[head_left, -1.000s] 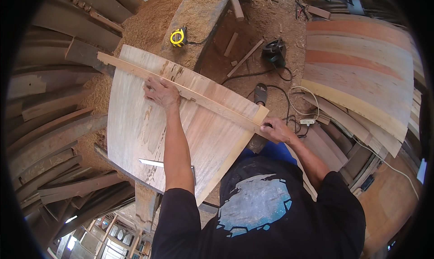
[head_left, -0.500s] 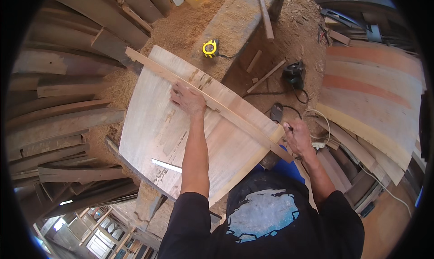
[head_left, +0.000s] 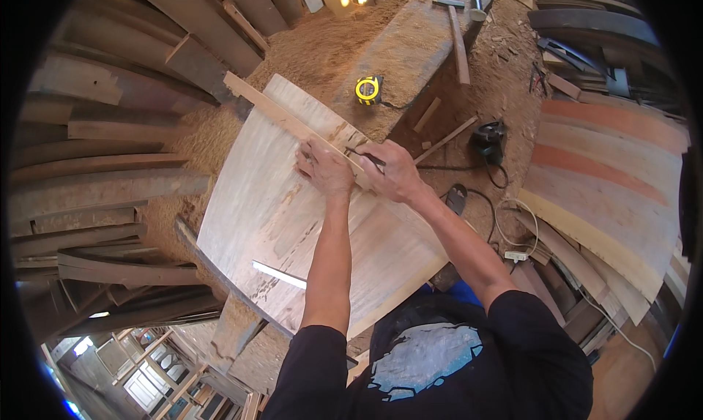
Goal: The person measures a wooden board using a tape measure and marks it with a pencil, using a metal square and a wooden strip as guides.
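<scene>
A wide, pale wooden panel (head_left: pixel 256 193) lies in front of me, dark streaks in its grain. Across its far part runs a long straight wooden strip (head_left: pixel 274 114). My left hand (head_left: pixel 326 169) presses on the strip, its fingers bent over it near the middle. Close beside it, my right hand (head_left: pixel 393 172) is closed round a thin dark pencil (head_left: pixel 366 156). The pencil's tip points left, at the strip's far edge. A narrow shiny strip (head_left: pixel 278 274) rests on the panel by my left forearm.
Beyond the panel, a yellow tape measure (head_left: pixel 368 90) and a hammer (head_left: pixel 459 43) lie on a sawdust-covered beam (head_left: pixel 410 46). To the right are a dark power tool (head_left: pixel 488 138), its cord, and a large orange-striped panel (head_left: pixel 600 178). Stacked boards (head_left: pixel 110 164) line the left.
My right hand has moved from the strip's near right end up and left, next to my left hand, bringing the pencil to the strip. The view has shifted slightly; my left hand stays on the strip.
</scene>
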